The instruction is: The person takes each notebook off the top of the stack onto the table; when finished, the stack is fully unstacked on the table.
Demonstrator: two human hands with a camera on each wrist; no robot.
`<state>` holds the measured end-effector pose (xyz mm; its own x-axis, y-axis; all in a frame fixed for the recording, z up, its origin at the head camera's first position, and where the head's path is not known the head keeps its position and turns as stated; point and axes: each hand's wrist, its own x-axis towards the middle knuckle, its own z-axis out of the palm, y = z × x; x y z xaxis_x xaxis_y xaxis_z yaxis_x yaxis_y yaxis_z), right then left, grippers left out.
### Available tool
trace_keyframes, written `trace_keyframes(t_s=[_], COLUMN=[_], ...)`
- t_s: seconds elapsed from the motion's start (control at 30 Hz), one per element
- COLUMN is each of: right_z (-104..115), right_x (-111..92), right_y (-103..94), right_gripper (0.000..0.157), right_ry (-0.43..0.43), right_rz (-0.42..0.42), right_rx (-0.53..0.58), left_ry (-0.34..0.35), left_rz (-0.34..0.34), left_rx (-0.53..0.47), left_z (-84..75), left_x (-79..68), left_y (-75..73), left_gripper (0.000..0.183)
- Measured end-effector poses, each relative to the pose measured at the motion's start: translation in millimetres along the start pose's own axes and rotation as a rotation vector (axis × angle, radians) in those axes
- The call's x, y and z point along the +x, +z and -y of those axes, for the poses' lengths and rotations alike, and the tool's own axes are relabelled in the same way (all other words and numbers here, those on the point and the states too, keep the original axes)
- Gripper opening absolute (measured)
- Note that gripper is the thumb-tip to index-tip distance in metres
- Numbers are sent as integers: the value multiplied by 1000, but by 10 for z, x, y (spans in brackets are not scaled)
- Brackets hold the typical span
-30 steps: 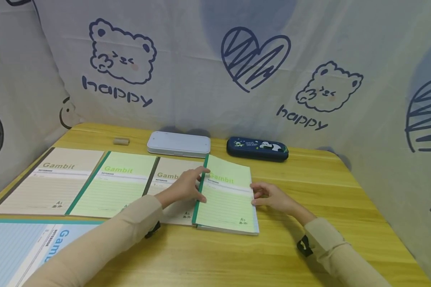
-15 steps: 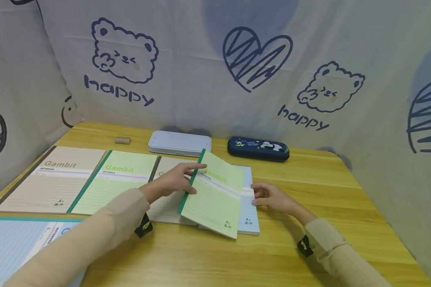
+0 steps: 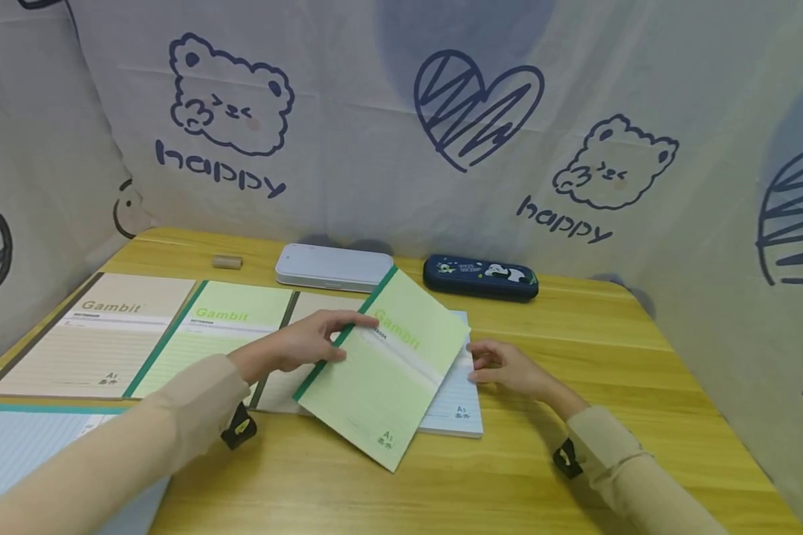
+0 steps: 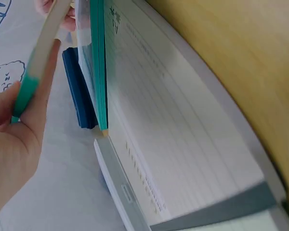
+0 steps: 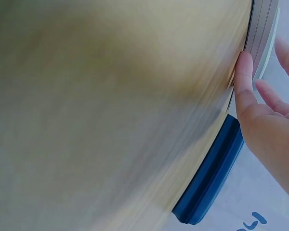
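My left hand (image 3: 305, 342) pinches a green notebook (image 3: 391, 371) by its dark green spine, thumb on the cover. The notebook hangs tilted, lifted off a blue notebook (image 3: 455, 409), which it partly covers. In the left wrist view, the pinched green notebook (image 4: 41, 53) shows edge-on, its spine between thumb and fingers. At the right edge of the blue notebook rests my right hand (image 3: 511, 369), fingertips against the side. In the right wrist view, a digit of the right hand (image 5: 267, 113) touches the edges of stacked notebooks (image 5: 260, 36).
Left of the stack lie a beige notebook (image 3: 284, 394), a green notebook (image 3: 241, 319) and another beige notebook (image 3: 87, 334). A second blue notebook (image 3: 27, 461) is at the front left. Behind stand a white case (image 3: 334, 267), a navy panda case (image 3: 482, 279) and a small tan cylinder (image 3: 227, 262).
My left hand has lifted the green notebook off the stack, drawn it leftward and turned it clockwise, uncovering part of the blue notebook. My right hand has stayed at the stack's edge.
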<state>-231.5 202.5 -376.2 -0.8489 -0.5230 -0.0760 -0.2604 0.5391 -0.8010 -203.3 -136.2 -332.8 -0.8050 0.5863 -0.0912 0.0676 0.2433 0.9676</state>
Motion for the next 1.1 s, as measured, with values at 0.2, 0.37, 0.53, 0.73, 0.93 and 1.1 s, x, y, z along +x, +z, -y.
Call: trace_keyframes(t_s=[0.2, 0.37, 0.53, 0.73, 0.93, 1.1], right_z=[-4, -10, -11, -12, -18, -21], right_x=[2, -2, -6, -9, 1, -1], right_y=[1, 6, 7, 11, 19, 9], right_gripper=[46, 43, 48, 49, 49, 50], right_ry=[-16, -60, -5, 24, 21, 25], right_rz=[11, 29, 15, 1, 4, 6], right_rx=[7, 26, 40, 26, 31, 38], left_ry=[94, 104, 104, 57, 63, 71], left_rz=[92, 185, 284, 345, 362, 368], left_rx=[79, 128, 121, 76, 117, 130], left_z=[-31, -48, -34, 24, 93, 150], left_x=[-127, -235, -295, -358, -412, -456], left_y=[-43, -39, -34, -56, -117, -188], left_gripper=[56, 57, 61, 71, 62, 52])
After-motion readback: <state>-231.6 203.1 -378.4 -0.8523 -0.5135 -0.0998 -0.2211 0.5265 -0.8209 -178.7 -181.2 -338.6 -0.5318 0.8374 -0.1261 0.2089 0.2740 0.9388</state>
